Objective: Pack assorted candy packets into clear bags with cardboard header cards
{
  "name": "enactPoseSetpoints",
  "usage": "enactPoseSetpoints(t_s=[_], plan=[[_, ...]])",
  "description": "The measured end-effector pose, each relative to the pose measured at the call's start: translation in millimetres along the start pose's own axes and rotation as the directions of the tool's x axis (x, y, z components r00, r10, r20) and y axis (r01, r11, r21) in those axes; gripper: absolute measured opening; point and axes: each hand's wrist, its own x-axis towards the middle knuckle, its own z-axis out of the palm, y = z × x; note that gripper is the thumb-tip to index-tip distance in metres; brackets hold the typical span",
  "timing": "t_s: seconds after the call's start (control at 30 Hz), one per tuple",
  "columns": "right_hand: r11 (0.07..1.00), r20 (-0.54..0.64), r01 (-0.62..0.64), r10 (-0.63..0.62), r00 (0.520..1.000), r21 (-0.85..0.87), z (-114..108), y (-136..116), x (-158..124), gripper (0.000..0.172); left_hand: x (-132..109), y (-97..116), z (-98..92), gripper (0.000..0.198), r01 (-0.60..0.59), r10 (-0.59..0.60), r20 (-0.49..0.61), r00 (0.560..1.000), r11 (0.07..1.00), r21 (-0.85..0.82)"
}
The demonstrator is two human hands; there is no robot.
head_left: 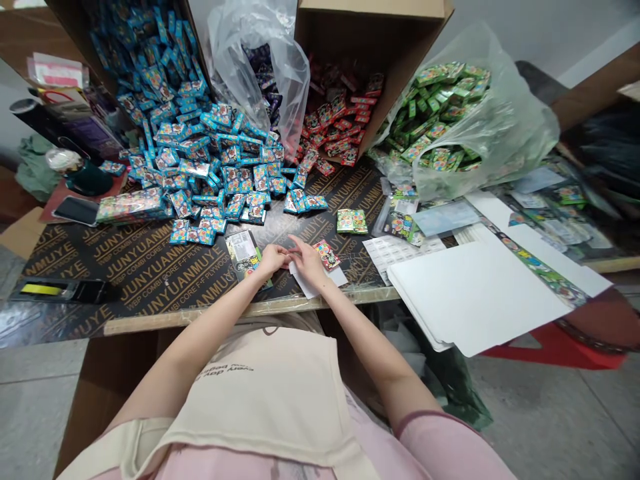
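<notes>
My left hand (273,260) is closed in a pinch at the table's front, and what its fingertips hold, if anything, is too small to make out. Its fingertips meet those of my right hand (307,262), whose fingers are stretched and apart. Under and beside my right hand lies a white piece of card or paper (316,285). A red printed small box (327,255) lies just beyond my right wrist. Partly behind my left hand is a flat printed packet (243,250) with a white label. Farther back sits a green-and-yellow pair of small boxes (351,221).
Blue small boxes (220,167) are heaped at back left. A carton (370,27) holds red ones; a clear bag (520,127) holds green ones. White card sheets (465,287) overhang the right front edge. A phone (77,210) and a black tray-like object (60,291) lie left.
</notes>
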Motion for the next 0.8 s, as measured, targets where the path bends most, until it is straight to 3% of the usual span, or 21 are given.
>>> enactPoseSetpoints(t_s=[0.17,0.27,0.4,0.5,0.57,0.7,0.8], plan=[[0.990,-0.014,0.011,-0.013,1.000,-0.141,8,-3,-6,0.041,-6,3,3.5,0.038,-0.044,0.045,-0.007,0.999,0.996,0.078],[0.996,-0.084,-0.021,0.013,0.996,-0.091,10,-2,-5,0.043,-7,8,-2.3,0.048,-0.108,0.119,-0.047,0.992,0.977,0.186],[0.994,-0.201,-0.084,0.097,0.975,0.073,10,5,0,0.048,-8,23,-45.7,0.036,-0.207,0.294,-0.198,0.935,0.906,0.369],[0.985,-0.213,-0.102,0.130,0.968,0.139,10,11,2,0.051,-9,33,-93.8,0.027,-0.204,0.417,-0.324,0.849,0.825,0.527],[0.984,-0.200,-0.105,0.134,0.971,0.147,9,10,3,0.055,-10,34,-118.2,0.017,-0.187,0.444,-0.336,0.830,0.790,0.584],[0.983,-0.198,-0.090,0.122,0.973,0.163,1,-8,9,0.064,-14,32,-137.2,0.005,-0.206,0.459,-0.295,0.838,0.767,0.607],[0.982,-0.237,-0.042,0.085,0.968,0.182,-11,-33,18,0.069,-18,39,-142.0,0.008,-0.246,0.456,-0.255,0.853,0.782,0.572]])
